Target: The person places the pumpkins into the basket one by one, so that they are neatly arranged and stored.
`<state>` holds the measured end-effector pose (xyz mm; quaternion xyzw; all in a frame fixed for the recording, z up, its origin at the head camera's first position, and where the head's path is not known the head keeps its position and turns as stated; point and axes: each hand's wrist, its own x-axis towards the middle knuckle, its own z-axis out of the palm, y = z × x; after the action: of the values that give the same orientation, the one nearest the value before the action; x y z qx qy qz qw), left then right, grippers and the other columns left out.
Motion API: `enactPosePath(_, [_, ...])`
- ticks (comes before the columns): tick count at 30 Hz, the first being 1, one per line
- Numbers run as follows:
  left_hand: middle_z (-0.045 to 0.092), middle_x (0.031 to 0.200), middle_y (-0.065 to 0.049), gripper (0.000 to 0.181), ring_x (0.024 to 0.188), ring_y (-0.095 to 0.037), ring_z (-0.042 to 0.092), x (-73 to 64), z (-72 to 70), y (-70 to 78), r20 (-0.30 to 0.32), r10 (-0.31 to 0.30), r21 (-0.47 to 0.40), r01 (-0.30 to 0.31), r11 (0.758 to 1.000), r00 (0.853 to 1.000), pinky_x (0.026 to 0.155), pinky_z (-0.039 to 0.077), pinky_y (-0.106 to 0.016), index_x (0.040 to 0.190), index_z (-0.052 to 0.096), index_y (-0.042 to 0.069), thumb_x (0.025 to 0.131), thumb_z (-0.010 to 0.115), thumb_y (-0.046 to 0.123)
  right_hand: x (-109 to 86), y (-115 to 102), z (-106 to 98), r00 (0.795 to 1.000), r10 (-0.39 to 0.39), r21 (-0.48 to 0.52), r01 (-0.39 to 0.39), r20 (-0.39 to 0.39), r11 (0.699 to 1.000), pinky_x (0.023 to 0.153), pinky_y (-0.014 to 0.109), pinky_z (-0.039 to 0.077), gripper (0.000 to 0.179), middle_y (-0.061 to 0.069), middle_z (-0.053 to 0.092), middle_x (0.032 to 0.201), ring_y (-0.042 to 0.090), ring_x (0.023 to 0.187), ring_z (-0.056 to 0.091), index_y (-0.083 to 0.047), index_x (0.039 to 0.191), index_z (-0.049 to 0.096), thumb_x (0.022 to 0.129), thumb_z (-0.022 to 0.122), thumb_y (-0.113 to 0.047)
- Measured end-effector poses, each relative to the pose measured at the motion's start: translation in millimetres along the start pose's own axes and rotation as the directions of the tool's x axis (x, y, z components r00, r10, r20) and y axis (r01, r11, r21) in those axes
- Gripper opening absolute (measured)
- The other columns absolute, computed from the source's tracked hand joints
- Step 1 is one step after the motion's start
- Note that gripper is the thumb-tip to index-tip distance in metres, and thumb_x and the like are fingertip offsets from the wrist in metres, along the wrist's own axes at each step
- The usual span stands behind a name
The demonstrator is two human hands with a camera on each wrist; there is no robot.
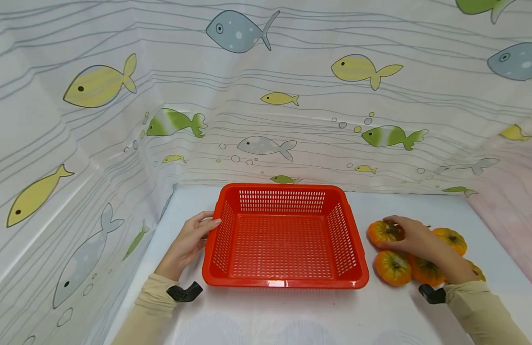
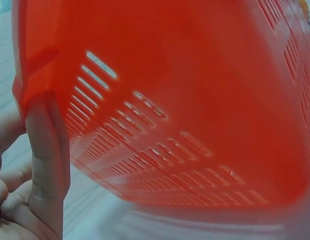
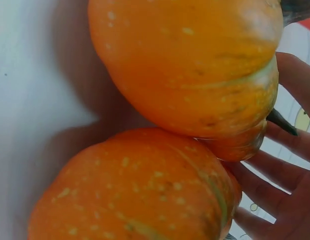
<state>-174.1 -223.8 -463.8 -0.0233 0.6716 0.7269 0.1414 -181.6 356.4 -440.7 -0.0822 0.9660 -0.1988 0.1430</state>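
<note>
While the left hand (image 1: 189, 242) grips the left rim of a red basket (image 1: 285, 283), apparently to steady it, the basket sits mid-table (image 1: 369, 311) between both arms, probably for easy reach. To its right, an orange pumpkin (image 1: 378, 232) rests in the right hand (image 1: 422, 242), thumb and fingers curled around it; other pumpkins (image 1: 392, 268) cluster alongside, seemingly grouped to stay handy.

The left sleeve (image 1: 150, 309) is pale beige, long and bunched in soft folds near its end; the right sleeve (image 1: 483, 311) matches its colour. A small, bent black device (image 1: 185, 292), speckled with tiny dots, juts from the left one, a similar black piece (image 1: 432, 294) from the right.
</note>
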Motion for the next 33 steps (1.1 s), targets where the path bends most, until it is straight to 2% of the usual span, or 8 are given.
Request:
enactPosePath(11, [0.076, 0.107, 0.002, 0.051, 0.086, -0.011, 0.076, -0.8, 0.1, -1.5, -0.005, -0.004, -0.018, 0.004, 1.0, 1.0, 0.081, 0.065, -0.03, 0.143, 0.042, 0.002, 0.103, 0.065, 0.025, -5.4, 2, 2, 0.997, -0.04, 0.055, 0.044, -0.072, 0.998, 0.095, 0.066, 0.056, 0.09, 0.024, 0.055, 0.144, 0.045, 0.126, 0.054, -0.008, 0.149, 0.048, 0.081, 0.082, -0.058])
enactPosePath(22, [0.076, 0.11, 0.001, 0.052, 0.089, -0.011, 0.077, -1.0, 0.0, -0.7, 0.002, -0.001, -0.023, 0.002, 1.0, 1.0, 0.082, 0.065, -0.031, 0.144, 0.042, 0.001, 0.103, 0.065, 0.024, -13.3, -6, -7, 0.982, -0.106, 0.113, 0.124, -0.155, 0.986, 0.099, 0.07, 0.052, 0.083, 0.025, 0.052, 0.147, 0.046, 0.127, 0.052, -0.01, 0.15, 0.049, 0.083, 0.086, -0.042])
enactPosePath(28, [0.076, 0.11, 0.001, 0.053, 0.09, -0.011, 0.077, -1.0, 0.3, 0.4, 0.006, 0.004, -0.015, -0.004, 1.0, 1.0, 0.083, 0.065, -0.032, 0.143, 0.041, 0.001, 0.103, 0.065, 0.025, -16.3, -12, -15, 0.959, -0.177, 0.13, 0.209, -0.219, 0.969, 0.1, 0.064, 0.054, 0.077, 0.02, 0.057, 0.143, 0.039, 0.123, 0.056, -0.006, 0.148, 0.05, 0.084, 0.087, -0.028])
enactPosePath(31, [0.076, 0.109, 0.002, 0.051, 0.089, -0.011, 0.077, -0.3, 0.5, 0.7, 0.004, 0.004, -0.012, -0.004, 1.0, 1.0, 0.083, 0.065, -0.032, 0.143, 0.042, 0.001, 0.103, 0.065, 0.025, -19.1, -19, -22, 0.955, -0.185, 0.147, 0.222, -0.23, 0.964, 0.099, 0.061, 0.055, 0.076, 0.018, 0.056, 0.144, 0.038, 0.124, 0.057, -0.009, 0.149, 0.05, 0.085, 0.087, -0.029])
enactPosePath(33, [0.076, 0.11, 0.002, 0.051, 0.089, -0.011, 0.077, 0.3, 0.6, 1.0, 0.005, 0.006, -0.013, -0.006, 1.0, 1.0, 0.083, 0.065, -0.032, 0.143, 0.042, 0.001, 0.104, 0.064, 0.025, -20.2, -24, -26, 0.954, -0.189, 0.152, 0.228, -0.234, 0.962, 0.098, 0.054, 0.059, 0.075, 0.017, 0.056, 0.145, 0.037, 0.124, 0.057, -0.01, 0.149, 0.051, 0.085, 0.086, -0.03])
